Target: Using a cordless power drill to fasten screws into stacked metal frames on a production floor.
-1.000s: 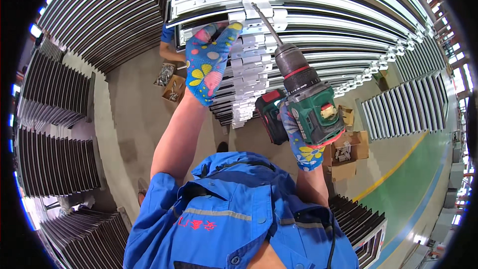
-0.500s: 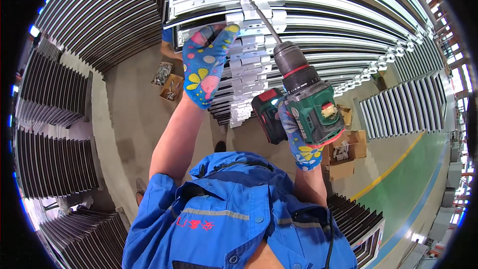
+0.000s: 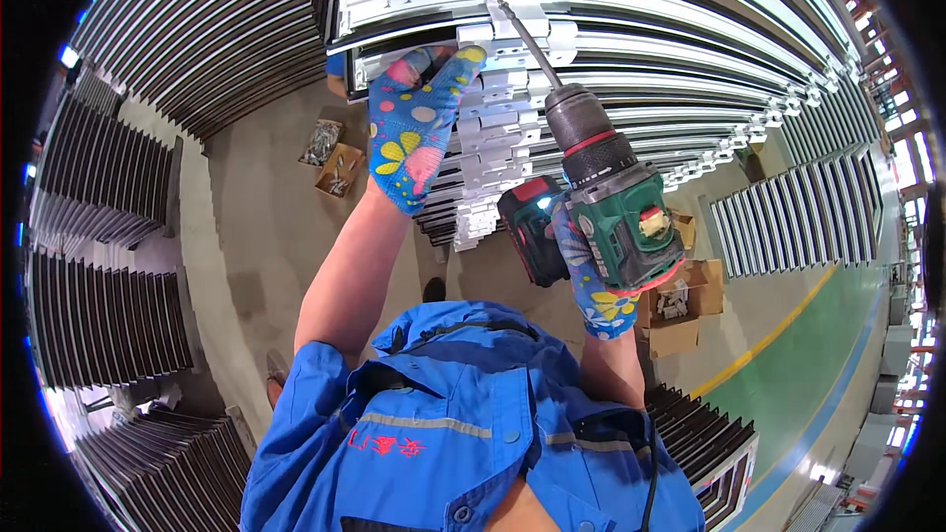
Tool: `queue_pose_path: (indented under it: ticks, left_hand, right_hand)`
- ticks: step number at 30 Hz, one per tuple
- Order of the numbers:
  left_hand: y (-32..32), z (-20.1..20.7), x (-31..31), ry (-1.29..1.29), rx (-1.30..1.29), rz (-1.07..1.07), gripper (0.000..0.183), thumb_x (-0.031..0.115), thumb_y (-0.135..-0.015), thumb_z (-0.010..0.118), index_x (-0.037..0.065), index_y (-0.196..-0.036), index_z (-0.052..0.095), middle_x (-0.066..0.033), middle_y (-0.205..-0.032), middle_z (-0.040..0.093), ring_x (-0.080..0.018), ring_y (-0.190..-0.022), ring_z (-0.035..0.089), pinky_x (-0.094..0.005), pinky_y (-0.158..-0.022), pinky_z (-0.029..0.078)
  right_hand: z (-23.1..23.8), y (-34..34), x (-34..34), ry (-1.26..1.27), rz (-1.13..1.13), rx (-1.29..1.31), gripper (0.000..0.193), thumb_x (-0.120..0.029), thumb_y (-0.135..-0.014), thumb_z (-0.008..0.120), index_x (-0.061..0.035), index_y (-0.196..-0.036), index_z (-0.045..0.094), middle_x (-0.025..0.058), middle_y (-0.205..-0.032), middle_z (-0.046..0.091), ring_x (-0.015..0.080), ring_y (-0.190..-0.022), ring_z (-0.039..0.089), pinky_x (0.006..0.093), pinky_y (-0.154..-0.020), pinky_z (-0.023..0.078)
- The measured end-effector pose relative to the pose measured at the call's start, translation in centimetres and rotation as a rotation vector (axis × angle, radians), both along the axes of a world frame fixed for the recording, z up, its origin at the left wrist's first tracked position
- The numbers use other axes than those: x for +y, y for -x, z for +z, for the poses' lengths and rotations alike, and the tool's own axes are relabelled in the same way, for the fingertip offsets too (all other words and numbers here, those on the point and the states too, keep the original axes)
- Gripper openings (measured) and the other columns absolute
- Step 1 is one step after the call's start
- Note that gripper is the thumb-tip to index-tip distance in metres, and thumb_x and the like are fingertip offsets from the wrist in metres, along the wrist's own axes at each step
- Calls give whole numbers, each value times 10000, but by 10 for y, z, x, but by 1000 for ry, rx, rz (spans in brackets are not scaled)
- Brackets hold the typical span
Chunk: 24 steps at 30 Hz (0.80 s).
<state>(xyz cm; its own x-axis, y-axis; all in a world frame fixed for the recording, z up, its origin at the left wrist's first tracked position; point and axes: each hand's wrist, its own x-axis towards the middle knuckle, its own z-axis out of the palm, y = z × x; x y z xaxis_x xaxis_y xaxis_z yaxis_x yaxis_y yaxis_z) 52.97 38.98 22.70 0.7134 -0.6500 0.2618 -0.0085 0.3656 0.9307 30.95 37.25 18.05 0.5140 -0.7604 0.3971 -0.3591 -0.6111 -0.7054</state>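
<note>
My right hand (image 3: pixel 599 298), in a blue flowered glove, is wrapped round the handle of a green and black cordless drill (image 3: pixel 626 222). Its long bit (image 3: pixel 532 47) points up and to the left, with the tip at the holes of a white hinge (image 3: pixel 524 18) on a metal frame (image 3: pixel 389 8). Whether the tip touches a screw is too small to tell. Left of the hinge, my left hand (image 3: pixel 409 138), gloved alike, is closed on the edge of a frame, thumb toward the hinge; its fingertips are partly hidden.
Several more hinged frames (image 3: pixel 641 123) stack below the drill. Small boxes of hardware (image 3: pixel 340 172) lie on the floor at left, and an open carton of parts (image 3: pixel 705 286) stands at right. Racks of dark frames (image 3: pixel 108 320) line the left side. Part of another person's arm (image 3: pixel 336 85) shows behind the frames.
My left hand has shifted slightly to the right, and the hinge and frame with it. The drill has barely moved, its tip still at the hinge holes.
</note>
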Motion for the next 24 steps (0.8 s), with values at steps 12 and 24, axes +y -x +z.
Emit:
queue_pose_path:
  ticks: [12, 24]
  left_hand:
    - [0, 1, 0, -21, -48, 21, 162, 150, -783, 678, 29, -888, 651, 2, -799, 621, -59, -725, 535, -203, -686, 429]
    - [2, 2, 3, -29, -10, 18, 149, 153, -790, 669, 30, -874, 651, 16, -757, 605, -56, -686, 514, -201, -644, 417]
  right_hand:
    - [9, -3, 1, 110, -4, 28, 195, -136, -758, 657, -92, -941, 603, 30, -829, 604, 162, -727, 588, 298, -646, 471]
    - [8, -5, -2, 135, -19, 11, 123, -83, -778, 643, -60, -889, 593, 19, -706, 596, 108, -633, 571, 262, -576, 455]
